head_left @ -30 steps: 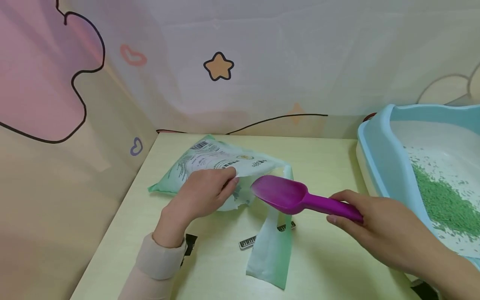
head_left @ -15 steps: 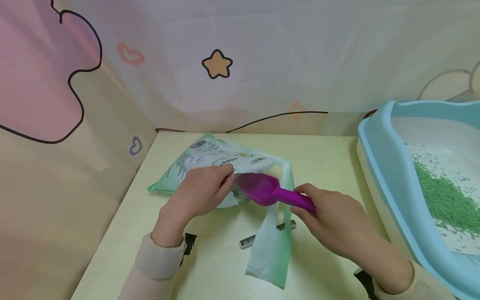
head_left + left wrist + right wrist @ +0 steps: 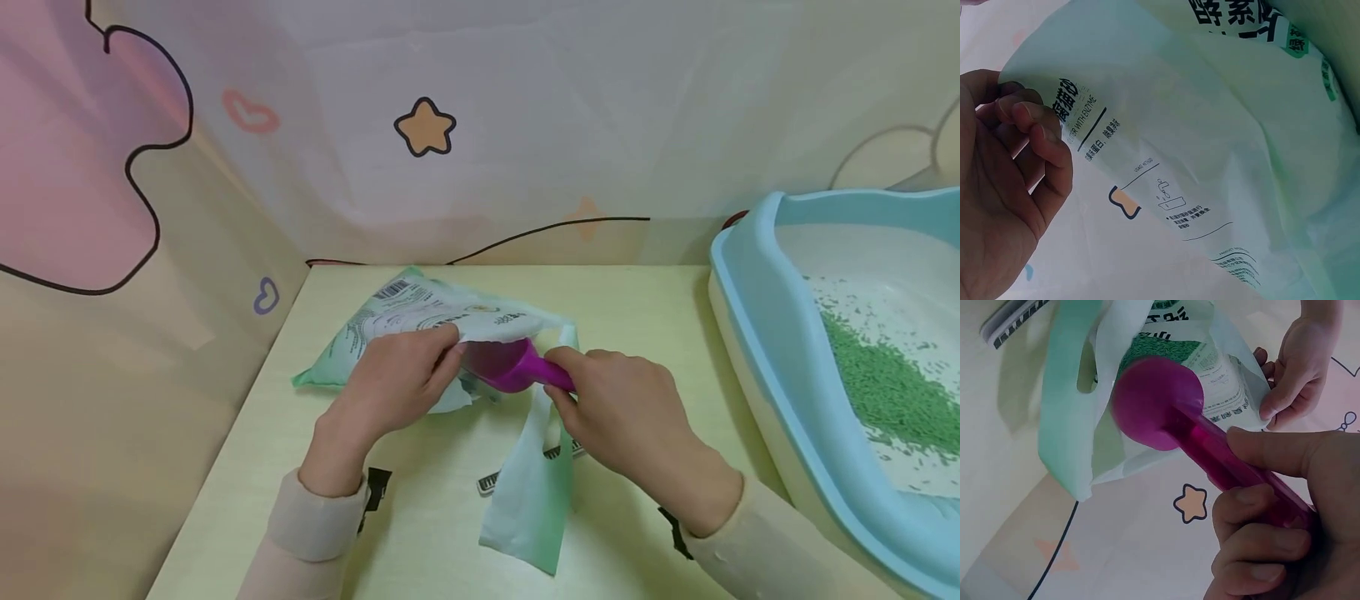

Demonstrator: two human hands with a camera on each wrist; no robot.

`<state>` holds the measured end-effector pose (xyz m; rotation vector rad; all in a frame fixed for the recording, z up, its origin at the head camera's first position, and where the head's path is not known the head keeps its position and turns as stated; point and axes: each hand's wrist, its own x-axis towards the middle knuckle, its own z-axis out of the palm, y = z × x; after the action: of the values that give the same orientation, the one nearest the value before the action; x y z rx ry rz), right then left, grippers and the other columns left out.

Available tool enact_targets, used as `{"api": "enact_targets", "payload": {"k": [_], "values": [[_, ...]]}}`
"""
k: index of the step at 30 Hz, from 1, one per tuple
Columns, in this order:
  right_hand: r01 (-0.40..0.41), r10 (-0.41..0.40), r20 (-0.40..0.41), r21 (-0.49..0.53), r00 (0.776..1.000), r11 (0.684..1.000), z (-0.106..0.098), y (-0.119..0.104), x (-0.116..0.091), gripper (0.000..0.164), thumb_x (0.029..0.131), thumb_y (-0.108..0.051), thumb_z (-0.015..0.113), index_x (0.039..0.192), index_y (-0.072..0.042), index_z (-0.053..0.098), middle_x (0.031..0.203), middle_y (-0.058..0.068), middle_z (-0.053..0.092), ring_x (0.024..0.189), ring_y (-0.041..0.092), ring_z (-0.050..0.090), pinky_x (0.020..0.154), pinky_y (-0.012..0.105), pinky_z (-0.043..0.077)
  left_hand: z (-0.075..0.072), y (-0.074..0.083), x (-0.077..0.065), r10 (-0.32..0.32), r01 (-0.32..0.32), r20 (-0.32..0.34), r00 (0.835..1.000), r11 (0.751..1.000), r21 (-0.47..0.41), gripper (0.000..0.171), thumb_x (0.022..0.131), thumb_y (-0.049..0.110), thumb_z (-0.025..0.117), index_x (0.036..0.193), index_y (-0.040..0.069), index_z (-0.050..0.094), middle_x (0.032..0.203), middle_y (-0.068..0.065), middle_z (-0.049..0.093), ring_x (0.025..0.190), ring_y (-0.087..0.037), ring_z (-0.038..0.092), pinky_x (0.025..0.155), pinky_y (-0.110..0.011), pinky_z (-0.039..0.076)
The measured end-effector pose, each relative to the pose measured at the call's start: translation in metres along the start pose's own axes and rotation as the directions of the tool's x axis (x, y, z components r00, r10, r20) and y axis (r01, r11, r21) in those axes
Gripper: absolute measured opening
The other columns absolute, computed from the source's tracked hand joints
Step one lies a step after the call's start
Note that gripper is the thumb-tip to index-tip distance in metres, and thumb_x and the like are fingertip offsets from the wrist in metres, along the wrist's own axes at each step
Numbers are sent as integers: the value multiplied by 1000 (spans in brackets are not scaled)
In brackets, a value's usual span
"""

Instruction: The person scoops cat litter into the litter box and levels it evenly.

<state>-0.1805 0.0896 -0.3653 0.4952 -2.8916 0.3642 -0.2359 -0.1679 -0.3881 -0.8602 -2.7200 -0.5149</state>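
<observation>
A white and green bag of cat litter lies on its side on the table, its torn mouth facing right. My left hand pinches the upper edge of that mouth and holds it raised; the left wrist view shows the thumb and fingers on the plastic. My right hand grips a purple scoop by its handle. The scoop's front end is inside the bag's mouth, hidden by the plastic in the head view. Green litter pellets show inside the bag in the right wrist view.
A light blue litter box stands at the right, with green pellets spread on its white floor. A torn strip of the bag hangs towards the front, over a small black-and-white comb-like piece. A printed cloth wall rises behind the table.
My right hand has moved left with the scoop, from beside the bag to its mouth, and the scoop's front has gone in. My left hand keeps its hold on the bag's edge.
</observation>
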Motion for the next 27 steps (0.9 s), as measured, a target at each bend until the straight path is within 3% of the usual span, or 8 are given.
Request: {"api": "enact_targets", "payload": {"k": [5,14,19,27], "values": [[10,-10,13,-16,1000,1000,-3,-6,6,8,93,-25,74,91,-22,67,59,-5,49,52,14,44,44,31,34,1,1,1,1,-1,0,1000,1000,3,30,105,21,49,76,19,44,62,6,30,55,-8,28,51,-26,22],[29,-23,75,-77,997,997,-5,-21,17,17,93,-24,71,78,-20,64,57,-2,51,49,18,45,43,33,37,1,2,0,2,-2,10,1000,1000,0,28,105,22,50,77,20,47,61,7,35,54,-8,32,50,-26,26],[48,-39,85,-104,996,993,-1,-29,21,31,90,-21,71,65,-19,51,51,-2,45,45,19,42,41,32,34,3,1,0,18,-18,-2,1000,1000,5,28,105,22,51,77,20,47,61,7,35,54,-8,33,50,-25,25],[47,-29,118,-151,993,987,3,-36,30,37,92,-29,71,63,-18,50,52,-2,48,46,19,47,41,33,37,2,0,0,5,-5,1,1000,1000,7,29,105,22,50,77,20,45,61,6,33,53,-8,31,50,-26,24]]}}
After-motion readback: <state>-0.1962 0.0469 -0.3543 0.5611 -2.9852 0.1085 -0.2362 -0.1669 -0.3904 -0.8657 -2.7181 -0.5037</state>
